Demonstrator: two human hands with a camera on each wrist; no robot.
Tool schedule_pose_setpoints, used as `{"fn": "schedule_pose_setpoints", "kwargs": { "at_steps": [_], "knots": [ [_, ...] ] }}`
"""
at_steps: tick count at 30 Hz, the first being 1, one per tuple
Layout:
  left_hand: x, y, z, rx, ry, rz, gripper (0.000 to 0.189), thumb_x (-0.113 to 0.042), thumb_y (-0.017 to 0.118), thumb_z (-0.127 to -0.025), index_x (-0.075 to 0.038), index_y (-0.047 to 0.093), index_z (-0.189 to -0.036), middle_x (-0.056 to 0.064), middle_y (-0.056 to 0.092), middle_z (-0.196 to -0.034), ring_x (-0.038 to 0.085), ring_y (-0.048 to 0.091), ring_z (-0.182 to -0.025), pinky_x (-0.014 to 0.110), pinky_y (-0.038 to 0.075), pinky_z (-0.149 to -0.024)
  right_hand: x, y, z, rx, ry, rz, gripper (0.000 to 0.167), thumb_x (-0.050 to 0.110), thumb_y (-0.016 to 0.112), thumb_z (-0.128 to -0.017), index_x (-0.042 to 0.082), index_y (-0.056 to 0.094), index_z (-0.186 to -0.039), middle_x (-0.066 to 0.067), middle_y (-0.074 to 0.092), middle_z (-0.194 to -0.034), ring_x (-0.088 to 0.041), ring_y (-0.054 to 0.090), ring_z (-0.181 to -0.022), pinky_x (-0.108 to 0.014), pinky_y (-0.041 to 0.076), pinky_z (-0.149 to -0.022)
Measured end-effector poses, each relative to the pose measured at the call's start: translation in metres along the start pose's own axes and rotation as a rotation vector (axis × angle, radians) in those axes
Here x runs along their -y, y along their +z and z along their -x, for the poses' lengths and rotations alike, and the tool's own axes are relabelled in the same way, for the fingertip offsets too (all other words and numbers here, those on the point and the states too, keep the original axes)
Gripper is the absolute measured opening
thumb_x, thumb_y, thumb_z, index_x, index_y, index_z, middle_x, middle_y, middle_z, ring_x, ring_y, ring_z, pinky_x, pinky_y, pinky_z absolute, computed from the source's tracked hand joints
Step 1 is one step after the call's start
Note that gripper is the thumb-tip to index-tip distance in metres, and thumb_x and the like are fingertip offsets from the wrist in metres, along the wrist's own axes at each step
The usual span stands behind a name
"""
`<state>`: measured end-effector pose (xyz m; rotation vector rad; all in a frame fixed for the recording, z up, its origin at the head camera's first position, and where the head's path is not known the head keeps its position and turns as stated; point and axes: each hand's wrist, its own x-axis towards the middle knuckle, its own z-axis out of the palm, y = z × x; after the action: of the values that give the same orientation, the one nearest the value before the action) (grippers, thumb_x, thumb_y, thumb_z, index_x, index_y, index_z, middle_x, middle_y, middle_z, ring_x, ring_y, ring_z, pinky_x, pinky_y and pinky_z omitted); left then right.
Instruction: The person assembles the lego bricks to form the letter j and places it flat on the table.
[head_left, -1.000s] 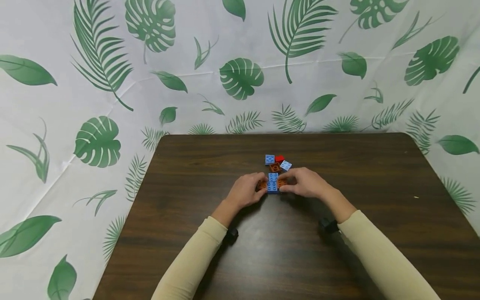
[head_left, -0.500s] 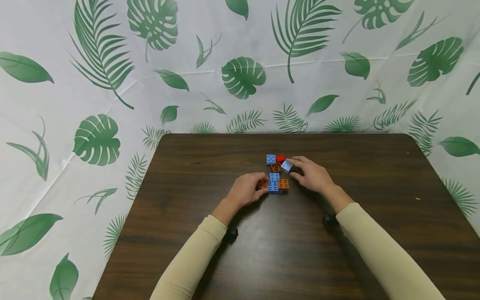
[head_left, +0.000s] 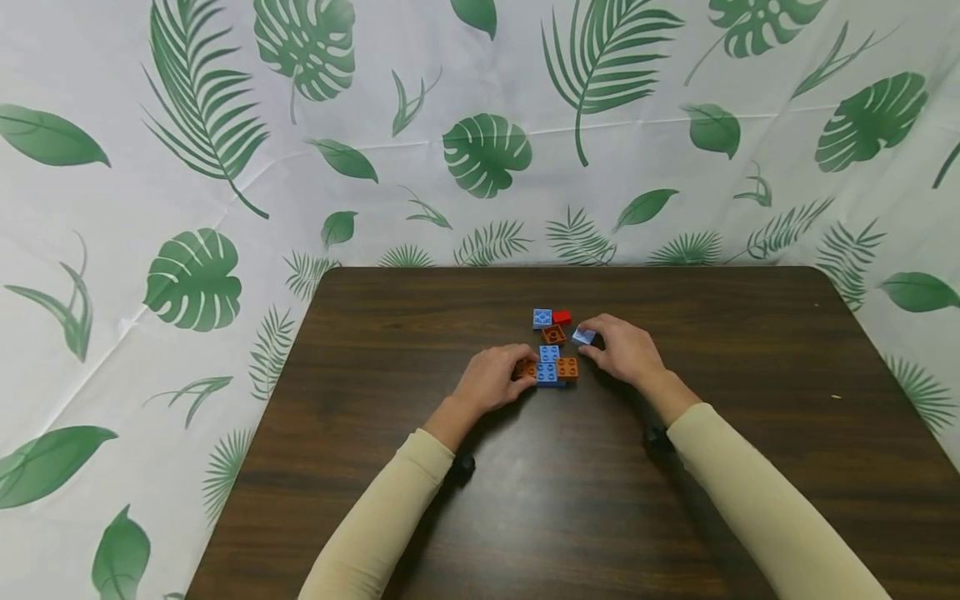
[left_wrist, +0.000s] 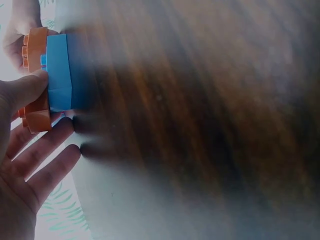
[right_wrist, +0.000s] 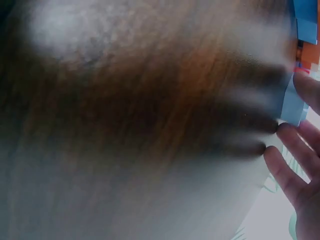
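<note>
In the head view my left hand (head_left: 491,379) grips the left side of a small toy brick build, thumb and fingers around an orange brick (head_left: 527,369). Blue bricks (head_left: 546,372) form the middle of the build, and another orange brick (head_left: 567,369) sits on its right. The left wrist view shows the orange layer stacked on a blue brick (left_wrist: 59,85) low over the table. My right hand (head_left: 624,350) pinches a light blue brick (head_left: 582,337), right of the build. In the right wrist view that light blue brick (right_wrist: 291,103) lies between thumb and fingers, close to the tabletop.
Behind the build lie a loose blue brick (head_left: 542,318), a red brick (head_left: 562,317) and a dark orange brick (head_left: 553,334), the orange and blue ones underside up. The dark wooden table (head_left: 420,308) ends at a leaf-print cloth (head_left: 480,225).
My right hand has left the orange brick on the build's right, gone up to the light blue brick, and drawn it slightly right, away from the loose bricks. My left hand stays put.
</note>
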<state>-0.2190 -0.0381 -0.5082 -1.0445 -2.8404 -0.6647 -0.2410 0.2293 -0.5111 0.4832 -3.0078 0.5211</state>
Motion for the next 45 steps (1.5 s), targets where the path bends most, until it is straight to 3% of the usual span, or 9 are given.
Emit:
{"fn": "schedule_pose_setpoints", "kwargs": {
  "at_steps": [8, 18, 24, 29, 38, 45],
  "knots": [
    [0.001, 0.003, -0.001, -0.015, 0.019, 0.008, 0.031, -0.032, 0.074, -0.089, -0.019, 0.067, -0.116, -0.005, 0.068, -0.114, 0.012, 0.064, -0.098, 0.034, 0.050, -0.087, -0.004, -0.005, 0.006, -0.013, 0.074, -0.158, 0.032, 0.026, 0.071, -0.091, 0.013, 0.065, -0.120, -0.010, 0.063, -0.120, -0.030, 0.059, -0.105, -0.054, 0.046, -0.090],
    [0.001, 0.000, 0.001, -0.020, 0.005, 0.013, 0.032, -0.031, 0.074, -0.089, -0.018, 0.067, -0.116, -0.004, 0.068, -0.113, 0.012, 0.064, -0.098, 0.034, 0.051, -0.087, 0.024, -0.032, 0.020, 0.034, -0.035, -0.338, 0.046, 0.019, 0.070, -0.093, 0.009, 0.057, -0.136, -0.010, 0.058, -0.129, -0.029, 0.062, -0.108, -0.048, 0.053, -0.086],
    [0.001, 0.001, 0.000, -0.022, 0.007, 0.002, 0.031, -0.032, 0.074, -0.088, -0.019, 0.066, -0.116, -0.004, 0.068, -0.113, 0.013, 0.063, -0.099, 0.034, 0.050, -0.087, 0.041, -0.039, 0.025, 0.095, -0.137, -0.280, 0.046, 0.018, 0.071, -0.092, 0.006, 0.059, -0.134, -0.008, 0.061, -0.125, -0.026, 0.061, -0.109, -0.048, 0.050, -0.089],
    [0.001, 0.001, 0.000, -0.030, 0.005, 0.002, 0.032, -0.032, 0.075, -0.088, -0.020, 0.067, -0.115, -0.004, 0.068, -0.111, 0.013, 0.063, -0.095, 0.035, 0.050, -0.085, 0.048, -0.039, 0.028, 0.145, -0.164, -0.228, 0.043, 0.021, 0.073, -0.090, 0.008, 0.063, -0.130, -0.005, 0.064, -0.120, -0.022, 0.061, -0.105, -0.046, 0.050, -0.089],
    [0.000, 0.000, 0.000, -0.026, -0.003, 0.015, 0.032, -0.032, 0.075, -0.088, -0.019, 0.067, -0.116, -0.004, 0.068, -0.113, 0.013, 0.063, -0.096, 0.035, 0.051, -0.086, 0.055, -0.039, 0.029, 0.161, -0.187, -0.160, 0.043, 0.021, 0.074, -0.090, 0.010, 0.064, -0.130, -0.004, 0.063, -0.120, -0.023, 0.062, -0.106, -0.047, 0.050, -0.090],
    [0.000, -0.001, -0.001, -0.025, -0.007, 0.014, 0.032, -0.032, 0.076, -0.087, -0.018, 0.067, -0.115, -0.003, 0.068, -0.112, 0.013, 0.063, -0.095, 0.035, 0.051, -0.086, 0.056, -0.036, 0.029, 0.121, -0.183, -0.124, 0.044, 0.023, 0.075, -0.089, 0.011, 0.064, -0.129, -0.004, 0.065, -0.119, -0.023, 0.063, -0.104, -0.046, 0.051, -0.088]
  ]
}}
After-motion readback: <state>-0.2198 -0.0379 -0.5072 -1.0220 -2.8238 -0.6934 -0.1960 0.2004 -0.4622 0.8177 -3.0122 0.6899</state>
